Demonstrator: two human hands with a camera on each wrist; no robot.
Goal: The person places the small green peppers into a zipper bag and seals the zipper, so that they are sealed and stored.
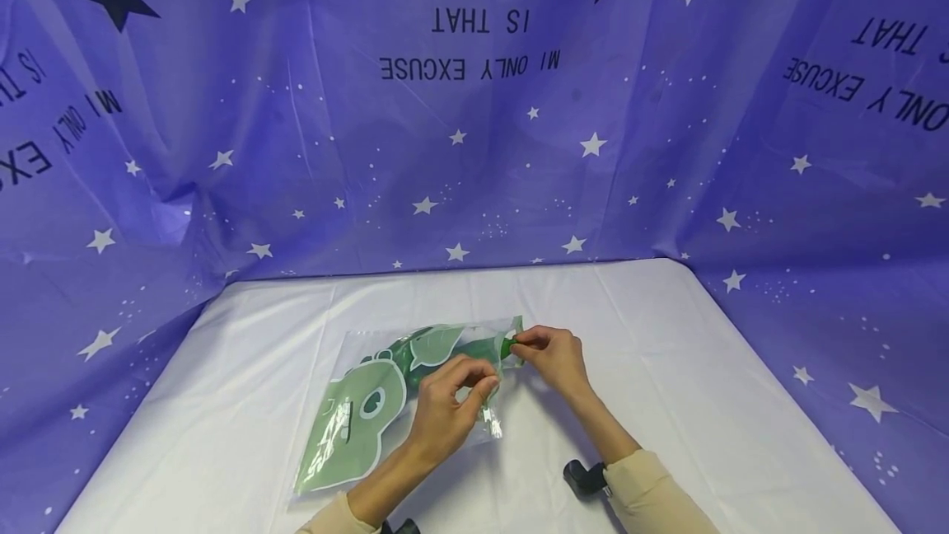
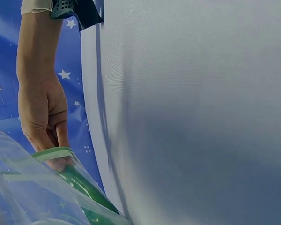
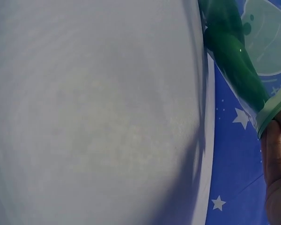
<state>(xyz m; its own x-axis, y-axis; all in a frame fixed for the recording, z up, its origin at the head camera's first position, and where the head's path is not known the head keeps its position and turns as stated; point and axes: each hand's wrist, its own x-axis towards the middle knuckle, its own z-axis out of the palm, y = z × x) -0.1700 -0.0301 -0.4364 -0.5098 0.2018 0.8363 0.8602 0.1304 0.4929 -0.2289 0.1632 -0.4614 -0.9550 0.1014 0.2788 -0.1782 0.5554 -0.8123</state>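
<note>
A clear zip bag (image 1: pixel 357 427) with a green cartoon animal print and a mint-green strip along its mouth lies on the white table. My left hand (image 1: pixel 454 402) pinches the bag's mouth edge between thumb and forefinger. At the far side of that mouth, my right hand (image 1: pixel 552 353) pinches the tip of a long glossy green thing (image 3: pixel 234 61), most of which is inside the bag. From the left wrist view, the right hand's fingers dip inside the strip (image 2: pixel 56 152) and meet the green thing (image 2: pixel 82 185). The print partly covers what is inside.
The white-covered table (image 1: pixel 667 419) extends on both sides of the bag. A purple star-printed curtain (image 1: pixel 489 147) hangs behind and along the sides. A black device (image 1: pixel 584 479) sits at my right wrist, and part of another (image 1: pixel 404 526) shows at the left.
</note>
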